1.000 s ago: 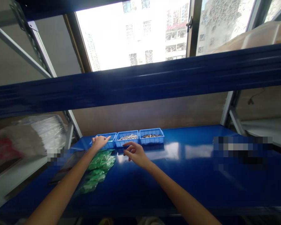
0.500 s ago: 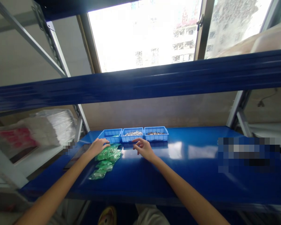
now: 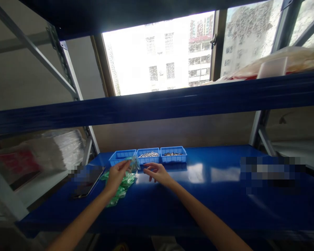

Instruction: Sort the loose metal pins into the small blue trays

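Observation:
My left hand [image 3: 117, 175] pinches a small clear plastic bag [image 3: 134, 164], raised in front of the blue bins; what is inside it is blurred. Beneath and beside that hand lies a pile of green plastic bags [image 3: 125, 185], partly hidden by it. Just to the right of the held bag, my right hand [image 3: 158, 173] hovers with bent fingers apart and nothing visible in them. Behind the hands stand a left blue bin [image 3: 117, 160], a middle bin [image 3: 148, 150] with silvery screw-like pieces, and a right bin [image 3: 173, 159] with darker ones.
A dark flat tablet or phone [image 3: 90, 183] lies left of the pile on the blue shelf [image 3: 204, 198]. A blue beam [image 3: 157, 108] crosses above. Metal posts [image 3: 92, 141] flank the shelf, and wrapped stacks [image 3: 68, 146] stand at left.
My left hand has lifted a small bag from the pile and moved right with it. My right hand has shifted slightly left, fingers still apart. The camera view has tilted up.

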Demonstrator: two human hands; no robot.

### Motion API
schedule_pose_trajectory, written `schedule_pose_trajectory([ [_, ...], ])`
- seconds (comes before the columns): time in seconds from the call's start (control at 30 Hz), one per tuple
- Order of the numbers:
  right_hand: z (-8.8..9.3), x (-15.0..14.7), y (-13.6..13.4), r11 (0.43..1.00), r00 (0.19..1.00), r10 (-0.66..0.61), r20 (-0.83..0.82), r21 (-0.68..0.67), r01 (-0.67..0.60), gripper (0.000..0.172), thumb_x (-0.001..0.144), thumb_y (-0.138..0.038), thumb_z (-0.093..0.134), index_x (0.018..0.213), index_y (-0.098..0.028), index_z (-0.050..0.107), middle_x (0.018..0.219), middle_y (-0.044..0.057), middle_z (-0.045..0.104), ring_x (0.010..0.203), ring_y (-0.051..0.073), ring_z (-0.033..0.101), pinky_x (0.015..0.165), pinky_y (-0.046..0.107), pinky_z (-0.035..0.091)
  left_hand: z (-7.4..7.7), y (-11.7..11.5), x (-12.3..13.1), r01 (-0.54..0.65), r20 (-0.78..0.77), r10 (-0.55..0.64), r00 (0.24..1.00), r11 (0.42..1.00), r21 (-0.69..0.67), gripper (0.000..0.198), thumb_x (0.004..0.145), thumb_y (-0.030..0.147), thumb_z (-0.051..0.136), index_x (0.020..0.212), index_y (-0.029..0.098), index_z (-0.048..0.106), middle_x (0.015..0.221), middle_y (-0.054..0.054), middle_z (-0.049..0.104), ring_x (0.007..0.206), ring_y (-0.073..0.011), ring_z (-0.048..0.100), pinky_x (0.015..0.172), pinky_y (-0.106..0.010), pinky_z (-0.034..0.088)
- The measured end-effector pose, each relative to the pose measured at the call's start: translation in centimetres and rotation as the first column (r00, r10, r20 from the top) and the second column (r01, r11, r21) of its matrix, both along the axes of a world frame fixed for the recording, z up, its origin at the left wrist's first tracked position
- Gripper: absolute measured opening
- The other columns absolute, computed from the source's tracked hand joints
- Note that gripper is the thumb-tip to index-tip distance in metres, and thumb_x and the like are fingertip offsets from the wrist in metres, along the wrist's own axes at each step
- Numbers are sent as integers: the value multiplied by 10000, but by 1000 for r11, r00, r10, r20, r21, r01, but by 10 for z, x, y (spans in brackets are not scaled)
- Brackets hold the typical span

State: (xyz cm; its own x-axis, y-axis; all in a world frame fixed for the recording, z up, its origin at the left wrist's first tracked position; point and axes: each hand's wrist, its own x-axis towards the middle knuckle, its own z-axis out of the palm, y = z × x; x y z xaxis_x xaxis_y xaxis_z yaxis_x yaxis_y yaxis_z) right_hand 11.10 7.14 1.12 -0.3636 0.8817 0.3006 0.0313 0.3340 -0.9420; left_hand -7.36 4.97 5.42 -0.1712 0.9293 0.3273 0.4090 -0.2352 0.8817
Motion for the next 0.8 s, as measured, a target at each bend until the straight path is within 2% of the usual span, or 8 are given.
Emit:
schedule_pose_trajectory([
  [0.13,8,1,-5,996,995,85,-60,-24,-86,480,724,-471,574,1109,-186,559,774,37,628,500,91,559,377,176,377,-7,-22,18,141,11,-140,990,984,-113,427,630,511,590,808,128,656,645,-31,632,564,-129,524,497,-213,358],
  [0.23,10,2,-4,994,993,105,-62,6,-105,436,682,-444,627,1023,-173,611,725,19,617,498,86,547,383,175,366,-12,-27,20,208,-11,-213,977,964,-166,393,648,493,587,795,136,662,654,-31,637,574,-130,529,500,-211,361],
  [0.37,11,2,-3,997,995,80,-65,4,-80,335,664,-425,643,839,-140,663,674,18,613,497,81,527,392,180,348,-13,-27,19,175,29,-172,985,967,-184,444,654,499,579,909,143,650,736,-43,652,595,-133,534,486,-210,363],
  [0.53,9,1,4,988,961,-36,-274,-152,-6,349,630,-409,668,848,-141,615,691,15,608,560,102,568,428,188,389,-15,-21,23,186,80,-174,982,965,-186,464,629,497,608,908,126,619,776,-68,659,635,-147,566,481,-207,366],
  [0.6,7,0,8,978,945,-49,-324,-209,-21,364,614,-417,673,839,-146,581,703,14,603,591,122,595,422,186,394,-22,-19,28,160,121,-145,982,979,-125,456,631,490,606,905,125,604,766,-68,656,649,-155,579,485,-210,375],
  [0.67,3,0,9,967,947,-26,-320,-248,-58,379,604,-434,672,829,-157,546,690,6,591,586,136,604,399,184,390,-34,-18,34,85,156,-77,985,995,-45,442,643,492,589,896,130,594,731,-58,649,629,-156,583,484,-218,384],
  [0.8,-7,-3,8,971,985,31,-168,-230,-70,403,589,-454,680,829,-166,533,679,-13,571,500,104,561,365,176,382,-56,-19,44,12,118,-18,993,999,52,390,694,497,531,869,153,589,607,-21,618,553,-157,574,490,-244,403],
])
